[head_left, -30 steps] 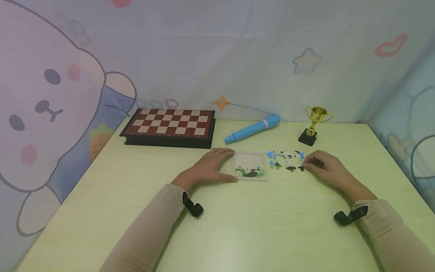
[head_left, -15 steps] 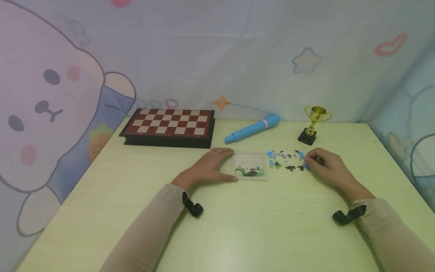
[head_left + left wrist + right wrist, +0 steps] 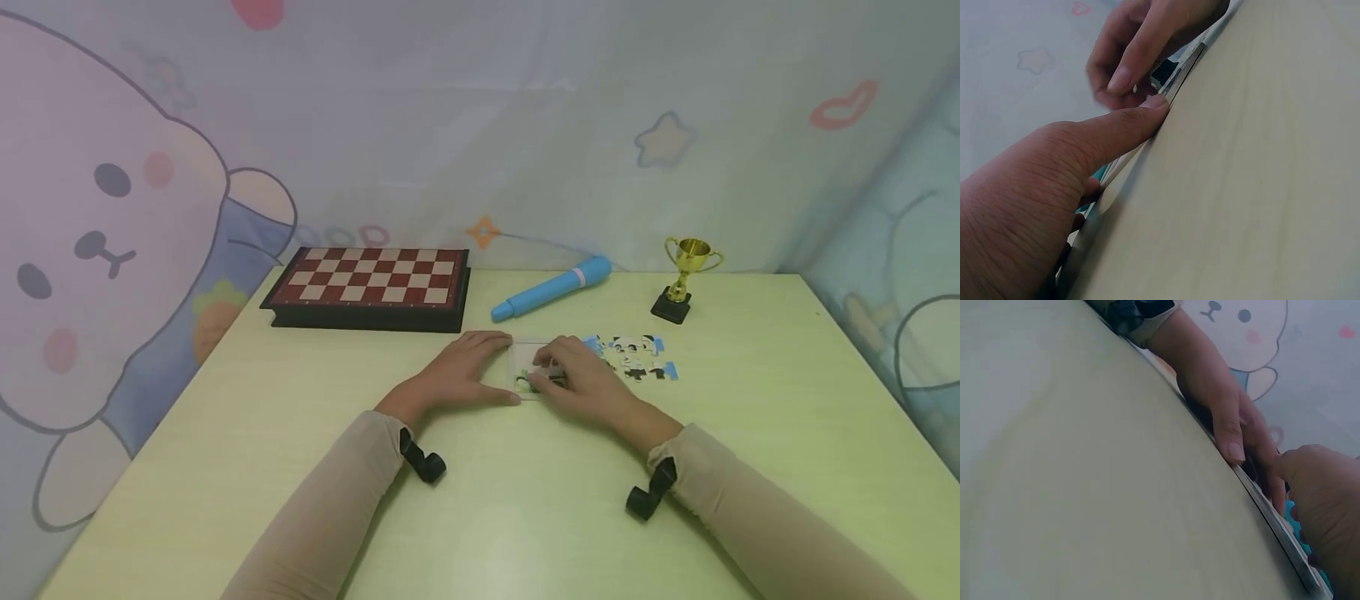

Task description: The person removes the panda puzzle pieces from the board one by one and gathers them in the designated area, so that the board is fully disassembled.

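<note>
Frame (image 3: 522,355) sits braced by my relaxed left hand (image 3: 459,377); my right hand (image 3: 587,385) curls over it, can't tell if holding anything.

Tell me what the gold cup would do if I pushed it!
The cup might tip if pushed near the top, since its stem is narrow. Pushed low, it may slide, as its base looks broad and blocky. It looks shiny, so it could feel slippery.

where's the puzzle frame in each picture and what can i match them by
Head: puzzle frame just below and right of centre, partly hidden by the right hand.
Left wrist: upper middle, a thin slanted edge.
Right wrist: lower right, a thin slanted edge.
Shared landmark: left thumb, its tip at the frame's edge.
</note>
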Demonstrator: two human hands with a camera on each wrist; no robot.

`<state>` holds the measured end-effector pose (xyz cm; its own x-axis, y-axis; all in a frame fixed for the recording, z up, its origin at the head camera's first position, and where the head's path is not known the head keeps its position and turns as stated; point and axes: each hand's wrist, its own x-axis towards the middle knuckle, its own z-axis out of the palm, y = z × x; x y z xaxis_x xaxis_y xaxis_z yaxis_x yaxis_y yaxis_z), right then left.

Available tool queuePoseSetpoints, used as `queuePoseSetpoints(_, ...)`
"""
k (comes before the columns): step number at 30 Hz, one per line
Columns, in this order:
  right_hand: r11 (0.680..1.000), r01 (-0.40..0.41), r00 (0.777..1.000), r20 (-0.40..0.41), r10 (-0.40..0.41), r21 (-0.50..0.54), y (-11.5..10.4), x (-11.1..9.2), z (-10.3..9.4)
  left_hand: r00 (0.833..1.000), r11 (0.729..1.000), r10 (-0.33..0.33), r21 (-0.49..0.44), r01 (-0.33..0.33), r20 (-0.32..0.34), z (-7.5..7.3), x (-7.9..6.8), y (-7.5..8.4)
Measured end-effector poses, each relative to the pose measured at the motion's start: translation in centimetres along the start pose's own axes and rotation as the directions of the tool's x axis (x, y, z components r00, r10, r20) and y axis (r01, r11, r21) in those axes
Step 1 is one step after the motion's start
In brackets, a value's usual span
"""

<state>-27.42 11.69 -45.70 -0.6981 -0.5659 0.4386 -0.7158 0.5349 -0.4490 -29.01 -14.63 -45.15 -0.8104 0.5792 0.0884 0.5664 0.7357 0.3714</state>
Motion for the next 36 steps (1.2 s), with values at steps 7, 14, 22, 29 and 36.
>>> queuePoseSetpoints(7,0.995,0.046,0.999,-0.011,-0.047,-0.09,-0.9,2.1,2.0,1.0,1.0,0.018,-0.009,-0.018,-0.011,-0.1,-0.1,-0.1)
queuePoseSetpoints(14,0.996,0.045,0.999,-0.002,-0.045,-0.083,-0.7,1.8,1.8,1.0,1.0,0.016,0.01,-0.016,-0.012,-0.1,-0.1,0.0)
queuePoseSetpoints(22,0.999,0.004,1.0,0.031,-0.003,-0.032,-0.3,1.5,1.9,1.0,1.0,0.017,0.004,-0.017,-0.004,-0.1,-0.1,0.0)
queuePoseSetpoints(29,1.0,-0.017,0.999,0.036,0.017,-0.003,-0.2,1.5,1.9,1.0,1.0,0.018,-0.004,-0.018,-0.006,-0.2,-0.2,0.1)
queuePoseSetpoints(36,0.999,-0.017,0.999,0.044,0.015,0.051,-0.6,1.5,1.5,1.0,1.0,0.021,0.009,-0.02,-0.011,0.0,-0.1,0.0)
